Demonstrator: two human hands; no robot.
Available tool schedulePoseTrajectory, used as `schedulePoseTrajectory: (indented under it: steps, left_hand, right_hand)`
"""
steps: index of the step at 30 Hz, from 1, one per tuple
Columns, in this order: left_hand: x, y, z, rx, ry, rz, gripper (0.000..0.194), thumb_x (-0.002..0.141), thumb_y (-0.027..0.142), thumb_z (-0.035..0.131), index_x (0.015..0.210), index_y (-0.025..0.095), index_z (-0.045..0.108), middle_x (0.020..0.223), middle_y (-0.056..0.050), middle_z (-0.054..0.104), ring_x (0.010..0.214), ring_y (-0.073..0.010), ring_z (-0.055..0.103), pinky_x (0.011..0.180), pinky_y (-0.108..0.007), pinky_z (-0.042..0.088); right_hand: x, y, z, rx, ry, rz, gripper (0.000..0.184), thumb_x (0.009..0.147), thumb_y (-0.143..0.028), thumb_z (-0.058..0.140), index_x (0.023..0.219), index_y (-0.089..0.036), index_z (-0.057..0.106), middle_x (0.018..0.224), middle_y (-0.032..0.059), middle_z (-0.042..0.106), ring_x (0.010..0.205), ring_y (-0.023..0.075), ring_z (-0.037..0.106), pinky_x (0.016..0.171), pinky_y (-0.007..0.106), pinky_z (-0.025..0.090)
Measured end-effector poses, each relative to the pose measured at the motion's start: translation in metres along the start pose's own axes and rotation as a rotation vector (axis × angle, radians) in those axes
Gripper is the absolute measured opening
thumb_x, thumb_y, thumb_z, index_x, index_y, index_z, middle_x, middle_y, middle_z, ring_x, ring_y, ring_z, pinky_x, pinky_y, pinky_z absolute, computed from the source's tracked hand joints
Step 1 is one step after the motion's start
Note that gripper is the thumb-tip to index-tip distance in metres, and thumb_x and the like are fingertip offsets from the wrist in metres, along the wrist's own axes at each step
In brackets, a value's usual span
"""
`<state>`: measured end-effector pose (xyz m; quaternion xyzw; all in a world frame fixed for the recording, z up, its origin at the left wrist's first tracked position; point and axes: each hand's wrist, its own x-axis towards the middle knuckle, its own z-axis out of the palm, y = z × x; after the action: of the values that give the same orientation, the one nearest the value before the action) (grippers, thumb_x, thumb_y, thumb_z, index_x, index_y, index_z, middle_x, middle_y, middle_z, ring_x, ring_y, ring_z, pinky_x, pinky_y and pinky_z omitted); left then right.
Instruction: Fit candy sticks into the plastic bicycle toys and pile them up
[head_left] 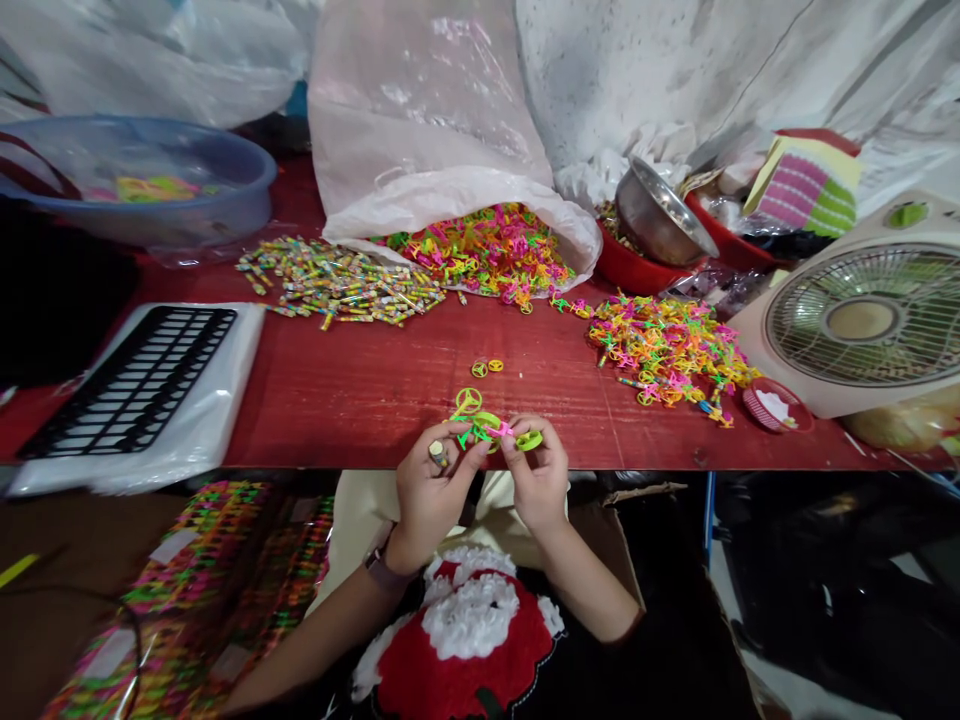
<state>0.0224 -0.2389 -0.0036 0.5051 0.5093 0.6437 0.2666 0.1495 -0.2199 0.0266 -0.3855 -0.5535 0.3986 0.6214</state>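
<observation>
Forearms angle up toward edge of red table [352, 400]. Left hand [429, 500] pinched shut on small tan cylinder [438, 454], tilted toward right hand [536, 478]. Right hand clamped on neon-green plastic wheel toy [487, 430], long axis sideways, over table edge.

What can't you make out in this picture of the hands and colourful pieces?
All in the head view:
the pale piece in the left hand: fingers hide most of it
the green plastic pieces by the right hand: fingers hide how they join
the desk fan: cut off by the right edge
the packets: blurred
</observation>
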Motion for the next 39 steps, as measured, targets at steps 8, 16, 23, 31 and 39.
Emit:
schedulePoseTrajectory:
  steps: [8, 16, 23, 31, 39]
  left_hand:
    - [-0.002, 0.003, 0.005, -0.024, 0.047, 0.041, 0.031, 0.085, 0.024, 0.08, 0.112, 0.02, 0.065, 0.062, 0.01, 0.044, 0.049, -0.0048, 0.042, 0.052, -0.015, 0.042]
    - [-0.007, 0.008, 0.015, -0.29, 0.03, -0.157, 0.035, 0.089, 0.027, 0.076, 0.115, 0.021, 0.054, 0.098, -0.003, 0.069, 0.081, -0.0129, 0.072, 0.073, -0.022, 0.059]
    - [-0.002, 0.011, 0.008, -0.288, -0.05, -0.165, 0.041, 0.091, 0.029, 0.074, 0.126, 0.02, 0.055, 0.109, -0.007, 0.071, 0.093, -0.0154, 0.073, 0.082, -0.026, 0.06]
    - [0.003, 0.017, 0.003, -0.301, -0.043, -0.171, 0.036, 0.095, 0.034, 0.07, 0.126, 0.018, 0.06, 0.097, -0.005, 0.068, 0.087, -0.0144, 0.069, 0.08, -0.026, 0.058]
    - [0.005, 0.013, 0.008, -0.316, -0.07, -0.241, 0.036, 0.093, 0.034, 0.072, 0.122, 0.017, 0.061, 0.103, -0.007, 0.07, 0.094, -0.0164, 0.07, 0.089, -0.029, 0.058]
  right_hand:
    - [-0.003, 0.004, 0.003, -0.085, 0.042, -0.06, 0.007, 0.093, -0.026, 0.072, 0.092, -0.022, 0.066, 0.094, 0.0037, 0.062, 0.092, 0.0186, 0.062, 0.086, 0.033, 0.05]
    - [-0.007, 0.009, 0.011, -0.117, 0.093, -0.15, 0.005, 0.093, -0.024, 0.07, 0.09, -0.021, 0.067, 0.094, 0.0038, 0.061, 0.091, 0.0187, 0.061, 0.084, 0.033, 0.05]
    - [0.001, 0.009, 0.003, -0.006, 0.052, 0.105, 0.018, 0.09, -0.037, 0.075, 0.091, -0.022, 0.064, 0.09, 0.002, 0.063, 0.085, 0.0171, 0.059, 0.079, 0.03, 0.05]
    - [-0.007, 0.008, 0.006, 0.01, 0.018, 0.133, 0.023, 0.091, -0.041, 0.073, 0.094, -0.022, 0.061, 0.09, 0.0018, 0.063, 0.083, 0.0168, 0.059, 0.078, 0.029, 0.049]
    - [-0.007, 0.008, 0.009, -0.026, 0.067, 0.091, 0.018, 0.092, -0.036, 0.073, 0.093, -0.021, 0.063, 0.091, 0.0029, 0.063, 0.085, 0.0172, 0.061, 0.079, 0.03, 0.051]
